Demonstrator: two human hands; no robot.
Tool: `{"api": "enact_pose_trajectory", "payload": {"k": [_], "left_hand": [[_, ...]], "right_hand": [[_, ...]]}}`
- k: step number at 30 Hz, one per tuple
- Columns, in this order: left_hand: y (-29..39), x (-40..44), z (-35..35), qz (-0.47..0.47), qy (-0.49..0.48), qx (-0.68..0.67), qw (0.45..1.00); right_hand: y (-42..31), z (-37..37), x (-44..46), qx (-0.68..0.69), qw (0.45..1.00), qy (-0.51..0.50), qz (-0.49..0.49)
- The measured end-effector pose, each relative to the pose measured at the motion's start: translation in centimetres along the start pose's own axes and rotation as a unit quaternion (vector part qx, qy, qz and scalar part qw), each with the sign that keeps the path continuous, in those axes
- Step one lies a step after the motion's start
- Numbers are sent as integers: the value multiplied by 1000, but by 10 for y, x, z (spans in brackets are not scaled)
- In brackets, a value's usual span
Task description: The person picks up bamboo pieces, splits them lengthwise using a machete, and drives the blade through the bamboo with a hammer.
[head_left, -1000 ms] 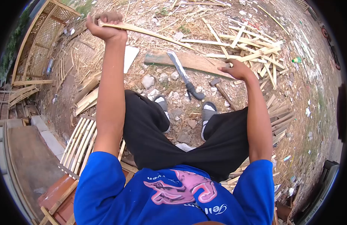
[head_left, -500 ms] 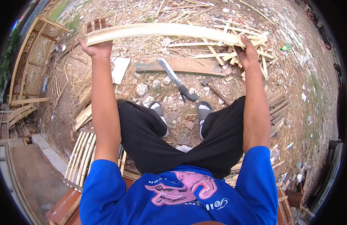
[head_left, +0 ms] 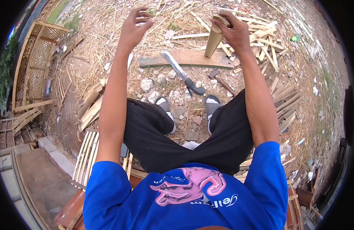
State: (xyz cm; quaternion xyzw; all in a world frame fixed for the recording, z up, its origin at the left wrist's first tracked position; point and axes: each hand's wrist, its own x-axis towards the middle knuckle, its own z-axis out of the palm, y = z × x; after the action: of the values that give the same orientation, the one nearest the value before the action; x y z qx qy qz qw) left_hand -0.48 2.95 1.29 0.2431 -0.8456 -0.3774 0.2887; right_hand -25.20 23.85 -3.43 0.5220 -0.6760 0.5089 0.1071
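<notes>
My right hand (head_left: 235,31) grips the top of a pale split bamboo piece (head_left: 214,41), which stands upright with its lower end at the right part of a flat wooden board (head_left: 177,59). My left hand (head_left: 136,27) is raised in the air at the upper left of the board, fingers apart and holding nothing. A machete (head_left: 176,66) with a black handle lies with its blade across the board and its handle toward my feet. To its right a hammer (head_left: 223,82) rests on the ground.
A pile of pale strips (head_left: 267,42) lies beyond the board at the right. Split pieces (head_left: 287,105) are stacked by my right knee, and more lie (head_left: 92,109) by my left. Stones (head_left: 146,85) lie before my feet. A lattice panel (head_left: 35,65) stands far left.
The bamboo piece has turned from lying level across both hands to upright in my right hand. My left hand has let go of it and moved right.
</notes>
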Motion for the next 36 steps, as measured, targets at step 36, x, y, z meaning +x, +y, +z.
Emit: {"api": "enact_pose_trajectory", "payload": {"k": [36], "left_hand": [[-45, 30, 74, 27, 41, -113, 992]], "right_hand": [[92, 101, -152, -180, 820, -446, 309]]}}
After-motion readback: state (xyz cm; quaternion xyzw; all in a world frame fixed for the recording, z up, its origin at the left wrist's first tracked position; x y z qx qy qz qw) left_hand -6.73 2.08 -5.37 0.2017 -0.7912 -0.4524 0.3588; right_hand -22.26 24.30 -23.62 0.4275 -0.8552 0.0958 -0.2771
